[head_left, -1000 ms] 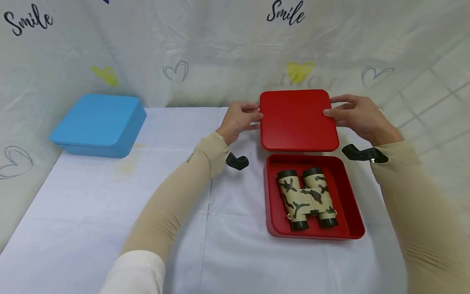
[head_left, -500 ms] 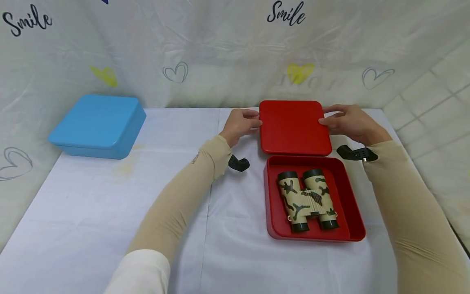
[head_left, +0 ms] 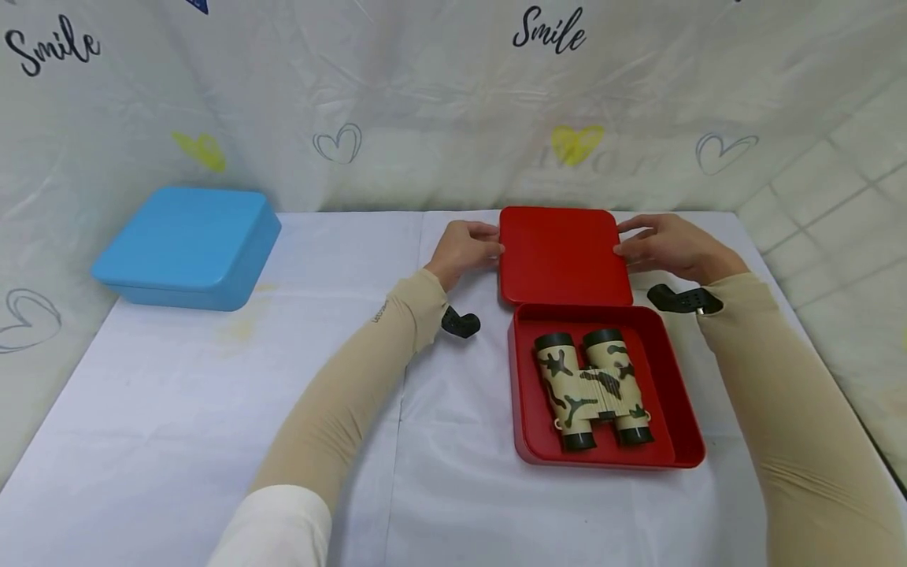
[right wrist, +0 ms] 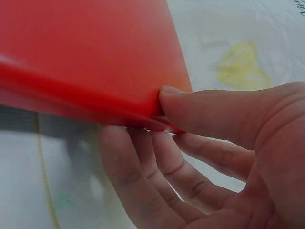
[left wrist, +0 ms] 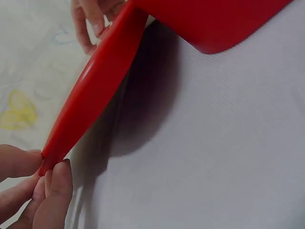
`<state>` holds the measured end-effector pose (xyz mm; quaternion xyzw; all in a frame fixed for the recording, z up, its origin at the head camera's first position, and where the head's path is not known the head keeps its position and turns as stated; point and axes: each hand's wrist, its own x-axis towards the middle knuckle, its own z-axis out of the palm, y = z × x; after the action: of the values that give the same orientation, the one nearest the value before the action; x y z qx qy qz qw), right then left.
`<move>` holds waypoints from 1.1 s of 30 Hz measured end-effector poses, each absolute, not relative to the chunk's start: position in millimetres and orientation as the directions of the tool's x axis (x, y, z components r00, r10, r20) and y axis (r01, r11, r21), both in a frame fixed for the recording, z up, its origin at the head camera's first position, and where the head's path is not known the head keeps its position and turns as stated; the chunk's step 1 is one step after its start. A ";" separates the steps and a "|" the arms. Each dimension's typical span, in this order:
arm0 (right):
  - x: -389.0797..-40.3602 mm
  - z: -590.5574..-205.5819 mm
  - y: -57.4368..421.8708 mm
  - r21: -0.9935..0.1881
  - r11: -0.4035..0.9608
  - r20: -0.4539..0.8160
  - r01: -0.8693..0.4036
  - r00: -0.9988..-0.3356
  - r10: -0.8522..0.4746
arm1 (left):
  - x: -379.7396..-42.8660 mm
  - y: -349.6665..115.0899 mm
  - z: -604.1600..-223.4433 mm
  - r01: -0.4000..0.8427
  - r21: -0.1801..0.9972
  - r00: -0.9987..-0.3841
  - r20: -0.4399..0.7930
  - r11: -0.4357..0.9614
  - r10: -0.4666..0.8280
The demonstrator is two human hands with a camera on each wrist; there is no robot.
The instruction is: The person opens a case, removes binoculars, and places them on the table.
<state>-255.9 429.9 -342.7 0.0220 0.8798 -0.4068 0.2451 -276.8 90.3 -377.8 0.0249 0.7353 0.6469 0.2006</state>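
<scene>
A flat red lid [head_left: 560,256] is held between both hands just behind the red box [head_left: 520,386]. My left hand [head_left: 464,250] pinches its left edge, thumb on one side and fingertips beneath, as the left wrist view shows. On the opposite edge, my right hand [head_left: 669,246] grips near a corner; in the right wrist view its thumb [right wrist: 200,112] presses the top while fingers curl under. In the left wrist view the lid [left wrist: 90,90] tilts over the cloth and casts a shadow. Camouflage binoculars [head_left: 591,390] lie inside the box.
A closed blue box [head_left: 187,248] stands at the back left of the white-covered table [head_left: 177,425]. Behind it hangs a pale curtain [head_left: 439,94] printed with hearts and words, and tiled sheeting covers the right side.
The red lid has come down and toward the box's back edge, with both hands lowering along with it. The box and binoculars have stayed where they were.
</scene>
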 end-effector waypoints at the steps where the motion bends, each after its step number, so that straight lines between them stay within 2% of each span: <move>1: -256.0 -343.4 430.3 -0.700 0.673 -0.455 0.238 -0.875 -0.164 | -276.7 90.6 -378.8 -0.226 0.960 -0.916 -0.268 0.168 0.300; 9: -255.3 -349.8 431.8 -0.665 0.711 -0.472 0.228 -0.866 -0.163 | -275.8 95.0 -385.2 -0.260 0.947 -0.894 -0.311 0.190 0.324; 17: -253.3 -352.2 430.7 -0.642 0.735 -0.470 0.219 -0.869 -0.152 | -271.4 97.4 -381.7 -0.130 0.909 -0.904 -0.273 0.397 0.329; 33: -249.9 -350.5 428.3 -0.572 0.808 -0.451 0.142 -0.877 -0.165 | -267.5 102.6 -378.9 0.035 0.800 -0.902 -0.233 0.599 0.364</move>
<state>-249.9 428.3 -350.5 -0.0064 0.9178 -0.3101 0.2478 -267.5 102.6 -378.9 0.1141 0.8736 0.4331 0.1901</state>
